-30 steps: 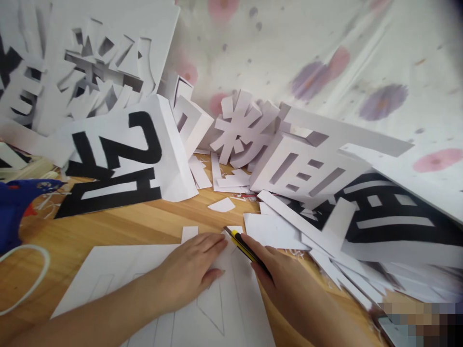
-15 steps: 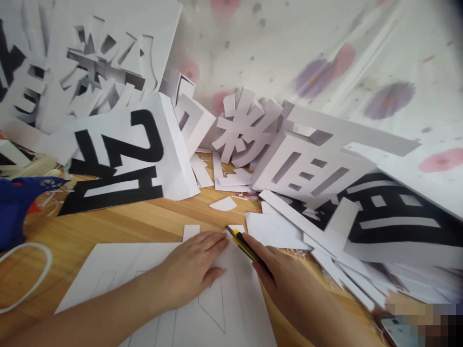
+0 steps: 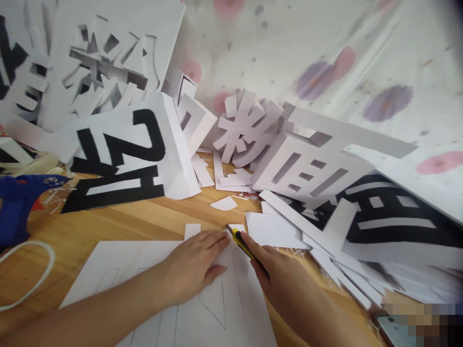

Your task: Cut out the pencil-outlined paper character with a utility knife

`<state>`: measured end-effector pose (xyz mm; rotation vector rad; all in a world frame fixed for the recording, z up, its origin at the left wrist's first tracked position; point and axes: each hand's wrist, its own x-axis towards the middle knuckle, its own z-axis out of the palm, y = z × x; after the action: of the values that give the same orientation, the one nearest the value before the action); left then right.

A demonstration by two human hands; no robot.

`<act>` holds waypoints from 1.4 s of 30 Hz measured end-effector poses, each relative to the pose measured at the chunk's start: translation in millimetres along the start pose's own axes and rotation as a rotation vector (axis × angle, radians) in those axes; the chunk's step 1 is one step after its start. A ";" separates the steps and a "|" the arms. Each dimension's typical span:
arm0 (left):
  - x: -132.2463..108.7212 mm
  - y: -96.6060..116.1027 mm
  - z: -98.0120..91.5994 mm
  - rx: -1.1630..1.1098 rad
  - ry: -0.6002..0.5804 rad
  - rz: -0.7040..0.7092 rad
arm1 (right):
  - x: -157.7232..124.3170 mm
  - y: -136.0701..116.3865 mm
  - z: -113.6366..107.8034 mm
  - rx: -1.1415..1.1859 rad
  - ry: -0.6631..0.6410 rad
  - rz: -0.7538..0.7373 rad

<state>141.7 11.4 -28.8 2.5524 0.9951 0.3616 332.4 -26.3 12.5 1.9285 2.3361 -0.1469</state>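
Observation:
A white sheet with pencilled outlines [image 3: 249, 308] lies on the wooden table. My left hand [image 3: 200, 260] rests flat across its upper part, fingers stretched out and close to the far edge. In my right hand [image 3: 273, 267] is a yellow and black utility knife [image 3: 241, 242], its blade pointing up and to the left. The blade tip is beside my left fingertips, near the sheet's far edge; whether it touches the paper I cannot tell. Small white pieces [image 3: 193, 231] stick out past that edge.
Raised white cut-out characters [image 3: 249, 125] stand along the back. A printed black character sheet [image 3: 181, 173] lies at left, above a blue glue gun [image 3: 16, 202] with a white cord [image 3: 50, 262]. Paper strips [image 3: 289, 212] pile up at right, and a phone [image 3: 392, 330] is at lower right.
The whole view has shifted slightly. Both hands and the knife keep nearly the same place at the sheet's far edge, the right hand perhaps a little closer to the left.

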 end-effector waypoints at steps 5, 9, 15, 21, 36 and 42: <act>0.8 0.8 -2.1 -0.030 -0.014 -0.011 | 0.1 -0.8 -3.9 -0.001 -0.001 0.000; 1.7 -0.6 -1.9 -0.063 -0.001 -0.010 | 1.1 -3.5 -9.1 -0.024 -0.055 0.013; 1.6 -0.5 -2.2 -0.086 -0.005 -0.021 | -0.1 -5.8 -9.8 -0.086 -0.046 -0.027; 0.5 -1.1 -0.6 -0.093 0.006 -0.020 | -3.8 -1.5 -8.1 -0.088 -0.004 -0.054; 2.7 0.7 -1.0 -0.092 -0.008 -0.031 | -10.7 5.1 -1.3 -0.142 0.052 -0.113; 2.2 0.9 -1.8 -0.082 -0.014 -0.032 | -12.1 11.5 2.5 -0.088 0.105 -0.171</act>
<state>143.1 12.8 -26.5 2.4596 0.9937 0.3678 346.1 -36.2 11.8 1.7354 2.5281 0.0435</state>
